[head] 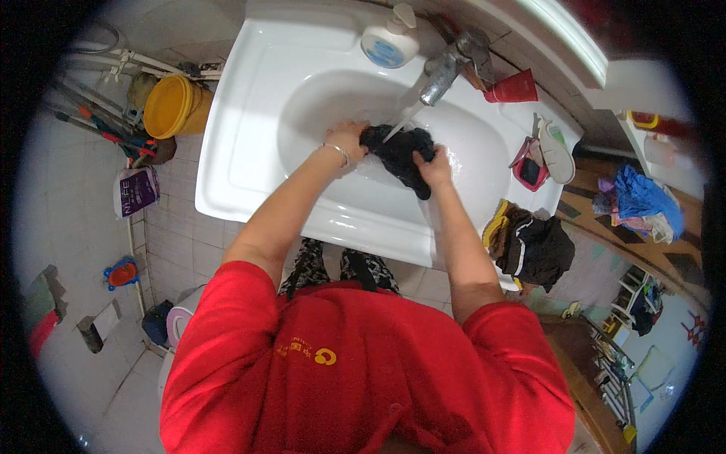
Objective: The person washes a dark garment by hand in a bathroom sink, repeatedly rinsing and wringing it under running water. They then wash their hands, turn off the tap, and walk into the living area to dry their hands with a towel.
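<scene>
A wet black cloth item [397,153] is stretched between my hands in the white washbasin [334,198]. Its exact kind cannot be made out. Water streams onto it from the chrome faucet [439,82]. My left hand [347,139], with a bangle at the wrist, is at the cloth's left end; its fingertips are partly hidden. On the opposite side, my right hand [434,166] grips the cloth's right edge between thumb and fingers. One end of the fabric hangs down towards the basin's front.
A white pump bottle [390,42] and a red tube [513,88] stand behind the bowl. Folded dark clothes [536,247] lie on the basin's front right corner, near a pink-rimmed container [531,170]. A yellow bucket [170,108] is at the left.
</scene>
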A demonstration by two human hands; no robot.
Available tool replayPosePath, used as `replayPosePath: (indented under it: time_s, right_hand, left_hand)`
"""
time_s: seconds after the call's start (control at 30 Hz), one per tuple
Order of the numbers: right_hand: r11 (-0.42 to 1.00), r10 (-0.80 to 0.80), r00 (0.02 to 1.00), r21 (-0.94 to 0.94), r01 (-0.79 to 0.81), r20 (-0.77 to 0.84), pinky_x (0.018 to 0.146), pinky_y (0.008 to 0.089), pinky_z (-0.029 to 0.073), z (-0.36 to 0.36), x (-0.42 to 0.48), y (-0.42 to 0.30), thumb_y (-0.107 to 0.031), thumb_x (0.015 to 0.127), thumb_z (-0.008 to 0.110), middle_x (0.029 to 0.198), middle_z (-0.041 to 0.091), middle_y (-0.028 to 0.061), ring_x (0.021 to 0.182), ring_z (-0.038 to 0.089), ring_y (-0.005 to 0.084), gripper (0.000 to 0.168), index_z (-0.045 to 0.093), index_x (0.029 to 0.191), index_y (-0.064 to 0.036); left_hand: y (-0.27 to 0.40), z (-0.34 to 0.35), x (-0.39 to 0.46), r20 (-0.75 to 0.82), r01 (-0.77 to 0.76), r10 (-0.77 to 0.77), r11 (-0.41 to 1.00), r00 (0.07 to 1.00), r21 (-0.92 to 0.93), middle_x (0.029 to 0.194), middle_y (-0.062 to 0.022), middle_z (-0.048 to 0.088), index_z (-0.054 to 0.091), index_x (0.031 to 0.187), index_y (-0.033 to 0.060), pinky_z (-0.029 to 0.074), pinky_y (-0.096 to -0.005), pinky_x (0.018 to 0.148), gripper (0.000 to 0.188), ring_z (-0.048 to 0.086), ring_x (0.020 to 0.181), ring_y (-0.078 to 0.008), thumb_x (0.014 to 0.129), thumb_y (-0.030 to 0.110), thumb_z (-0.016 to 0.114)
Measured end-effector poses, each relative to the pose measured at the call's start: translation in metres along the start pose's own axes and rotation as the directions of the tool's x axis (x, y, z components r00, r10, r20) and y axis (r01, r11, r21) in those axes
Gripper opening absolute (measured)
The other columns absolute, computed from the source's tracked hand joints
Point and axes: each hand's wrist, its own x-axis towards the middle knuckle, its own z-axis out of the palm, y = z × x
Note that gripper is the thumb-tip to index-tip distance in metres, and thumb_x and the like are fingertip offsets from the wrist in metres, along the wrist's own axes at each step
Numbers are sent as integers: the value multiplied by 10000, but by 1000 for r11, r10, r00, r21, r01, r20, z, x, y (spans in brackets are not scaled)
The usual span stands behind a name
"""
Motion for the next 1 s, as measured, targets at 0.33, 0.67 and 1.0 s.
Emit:
replayPosePath:
  time_s: [0.33, 0.67, 1.0]
  right_hand:
    - [944, -188, 916, 323, 69, 353, 593, 215, 408, -142, -53, -160, -132, 740, 737, 714, 585, -2, 662, 514, 68, 189, 596, 806, -25]
    - [900, -408, 881, 267, 345, 237, 622, 226, 431, -222, -98, -255, -89, 706, 746, 749, 589, -12, 679, 531, 81, 199, 619, 847, -29]
    - [884, -445, 846, -8, 467, 294, 746, 295, 470, -182, -71, -163, 119, 632, 633, 869, 593, 65, 822, 581, 189, 319, 655, 880, -79]
  left_hand:
    - [-34, -35, -9, 0, -39, 49, 796, 999, -603, 1028, -117, 623, 645, 960, 140, 459, -371, 861, 213, 589, 968, -271, 755, 184, 607]
    - [79, -124, -41, -268, -550, 554, 438, 788, -711, 1050, -114, 599, 552, 1134, 75, 421, -341, 921, 438, 554, 1023, -231, 733, 159, 707]
    - [17, -136, -51, -52, -327, 421, 615, 906, -717, 665, 72, 457, 511, 763, 94, 384, -211, 573, 220, 432, 634, -47, 753, 156, 721]
